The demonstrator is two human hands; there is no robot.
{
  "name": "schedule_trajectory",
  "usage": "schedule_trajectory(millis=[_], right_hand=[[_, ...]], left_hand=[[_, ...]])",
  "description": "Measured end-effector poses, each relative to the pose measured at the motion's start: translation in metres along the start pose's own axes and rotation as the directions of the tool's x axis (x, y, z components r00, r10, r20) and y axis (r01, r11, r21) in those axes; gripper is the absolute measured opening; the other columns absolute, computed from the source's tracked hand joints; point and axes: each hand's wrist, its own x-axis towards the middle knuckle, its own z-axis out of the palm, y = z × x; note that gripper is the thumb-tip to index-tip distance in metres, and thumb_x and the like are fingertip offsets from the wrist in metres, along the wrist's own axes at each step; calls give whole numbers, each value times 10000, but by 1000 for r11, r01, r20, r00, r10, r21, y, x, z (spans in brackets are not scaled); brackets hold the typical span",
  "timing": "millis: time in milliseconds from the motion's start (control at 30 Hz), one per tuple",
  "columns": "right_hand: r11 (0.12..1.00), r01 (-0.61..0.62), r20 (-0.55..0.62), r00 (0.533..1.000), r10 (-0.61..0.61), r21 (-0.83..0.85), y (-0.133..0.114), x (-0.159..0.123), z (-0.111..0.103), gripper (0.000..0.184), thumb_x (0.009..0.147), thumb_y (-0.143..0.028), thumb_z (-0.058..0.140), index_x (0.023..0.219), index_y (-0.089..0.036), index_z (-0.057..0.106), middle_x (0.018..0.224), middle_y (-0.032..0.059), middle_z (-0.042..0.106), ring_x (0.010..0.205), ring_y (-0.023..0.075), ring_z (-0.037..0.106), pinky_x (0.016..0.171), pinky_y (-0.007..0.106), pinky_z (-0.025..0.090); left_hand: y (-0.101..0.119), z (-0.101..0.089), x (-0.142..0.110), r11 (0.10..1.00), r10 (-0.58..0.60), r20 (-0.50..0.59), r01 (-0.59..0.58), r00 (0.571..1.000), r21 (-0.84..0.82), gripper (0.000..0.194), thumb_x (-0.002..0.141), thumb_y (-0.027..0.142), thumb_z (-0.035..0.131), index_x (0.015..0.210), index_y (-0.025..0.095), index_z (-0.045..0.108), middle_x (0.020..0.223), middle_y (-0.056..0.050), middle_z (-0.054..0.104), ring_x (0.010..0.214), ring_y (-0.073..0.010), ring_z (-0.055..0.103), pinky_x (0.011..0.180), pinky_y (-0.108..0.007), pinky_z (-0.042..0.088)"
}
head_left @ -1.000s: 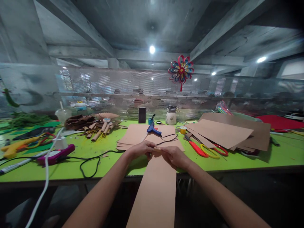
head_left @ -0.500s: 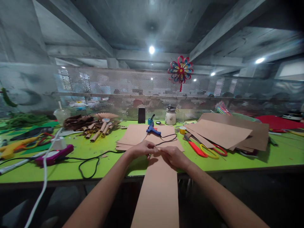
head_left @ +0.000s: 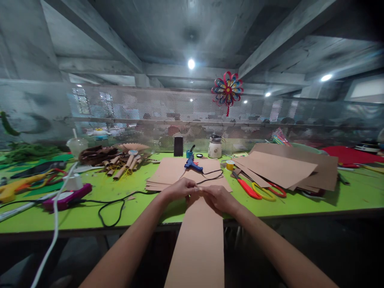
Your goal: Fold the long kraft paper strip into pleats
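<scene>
A long brown paper strip [head_left: 199, 244] hangs over the table's front edge toward me. My left hand [head_left: 180, 189] pinches the far end of it from the left. Close beside, my right hand [head_left: 220, 198] grips the same end from the right, thumbs and fingertips nearly meeting. The end looks narrowly folded or rolled, partly hidden by my fingers. Just beyond the hands lies a stack of brown paper sheets [head_left: 168, 172], with a blue glue gun [head_left: 193, 164] resting on top.
Red-handled scissors or cutter [head_left: 249, 189] and yellow handles [head_left: 264, 192] lie right, by loose brown sheets [head_left: 279, 166]. Left are a purple power strip [head_left: 67, 198], a looping black cable [head_left: 112, 200], rolled paper tubes [head_left: 121, 170] and a yellow glue gun [head_left: 22, 186]. A bottle [head_left: 215, 148] stands behind.
Both hands stay at the strip's far end, with the fingertips shifting slightly along the fold. The hanging part of the strip has swung a little to the right. The view has drifted slightly.
</scene>
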Motion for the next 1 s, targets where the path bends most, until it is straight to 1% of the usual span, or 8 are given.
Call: schedule_trajectory(millis=[133,400,600,833,1000], right_hand=[[1000,0,-5,1000,0,18,0,0,1,291,914,-203,422,1132,-191,615,948,89,692,840,182,625,740,263,445],[1000,-10,20,1000,9,22,1,-1,1,278,918,-196,421,1110,-188,621,946,91,690,850,182,623,747,260,442],[999,-4,7,1000,4,33,2,0,2,280,921,-204,426,1130,-196,611,970,89,689,862,186,625,755,266,448],[1000,-3,24,1000,2,25,2,0,2,277,920,-197,425,1111,-198,625,970,87,692,862,187,629,762,271,449],[999,1,32,999,-2,45,0,0,0,295,921,-190,414,1141,-199,610,1020,85,684,905,189,626,786,276,449]], left_hand=[[-1,0,1,1000,13,-13,-13,1000,9,484,715,582,614,759,100,610,578,16,515,503,-113,523,487,-234,468],[-4,1,3,1000,-11,-30,12,1000,22,469,717,579,603,716,111,581,557,9,545,505,-136,565,496,-251,483],[-3,3,4,1000,-23,-38,22,999,-3,458,712,570,609,679,117,555,534,15,534,479,-123,541,487,-243,462],[0,4,4,999,-37,-43,35,998,-38,399,698,499,643,690,104,596,501,19,532,466,-125,532,499,-244,440],[-9,3,7,999,-28,-58,27,998,-31,335,702,426,639,724,92,632,496,19,532,464,-123,528,499,-235,424]])
